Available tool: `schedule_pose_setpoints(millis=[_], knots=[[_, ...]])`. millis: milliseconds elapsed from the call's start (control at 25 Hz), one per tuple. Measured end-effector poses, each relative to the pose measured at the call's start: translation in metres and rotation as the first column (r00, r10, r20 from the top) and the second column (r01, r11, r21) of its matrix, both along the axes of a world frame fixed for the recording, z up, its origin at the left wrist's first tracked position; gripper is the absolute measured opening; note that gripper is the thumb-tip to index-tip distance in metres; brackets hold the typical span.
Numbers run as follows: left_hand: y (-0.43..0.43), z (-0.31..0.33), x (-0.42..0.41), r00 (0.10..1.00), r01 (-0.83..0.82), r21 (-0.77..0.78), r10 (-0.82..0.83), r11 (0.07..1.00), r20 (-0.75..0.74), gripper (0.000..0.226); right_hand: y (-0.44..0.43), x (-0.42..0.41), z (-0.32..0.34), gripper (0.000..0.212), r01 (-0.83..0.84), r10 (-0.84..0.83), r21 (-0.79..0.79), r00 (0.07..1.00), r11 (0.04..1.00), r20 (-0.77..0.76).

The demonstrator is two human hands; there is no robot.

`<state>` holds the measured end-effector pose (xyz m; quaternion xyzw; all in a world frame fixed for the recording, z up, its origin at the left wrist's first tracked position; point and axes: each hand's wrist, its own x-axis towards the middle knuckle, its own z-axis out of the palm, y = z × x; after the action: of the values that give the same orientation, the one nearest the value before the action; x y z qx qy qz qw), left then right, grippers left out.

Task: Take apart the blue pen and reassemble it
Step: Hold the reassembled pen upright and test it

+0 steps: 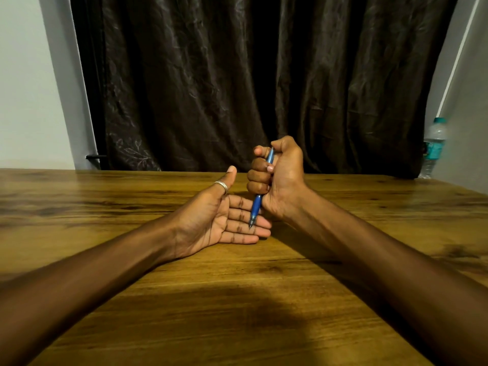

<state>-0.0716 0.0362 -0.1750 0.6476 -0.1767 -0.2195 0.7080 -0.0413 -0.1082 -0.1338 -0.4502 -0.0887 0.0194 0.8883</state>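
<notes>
The blue pen stands nearly upright in my right hand, which is closed in a fist around its barrel. Its tip points down and touches the fingers of my left hand. My left hand lies palm up on the wooden table, fingers spread flat, holding nothing. A silver ring sits on its thumb. The pen's upper end shows above my right fist; the middle of the barrel is hidden by my fingers. The pen looks whole.
A plastic water bottle stands at the table's far right edge. A dark curtain hangs behind the table. White walls flank it on both sides.
</notes>
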Motion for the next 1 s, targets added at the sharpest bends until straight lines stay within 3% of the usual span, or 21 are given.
schedule_pose_setpoints(millis=[1000], knots=[[-0.0018, 0.0012, -0.0024, 1.0, 0.014, 0.028, -0.014, 1.0, 0.017, 0.088, -0.0012, -0.0001, 0.0011, 0.033, 0.015, -0.015, -0.018, 1.0, 1.0, 0.009]])
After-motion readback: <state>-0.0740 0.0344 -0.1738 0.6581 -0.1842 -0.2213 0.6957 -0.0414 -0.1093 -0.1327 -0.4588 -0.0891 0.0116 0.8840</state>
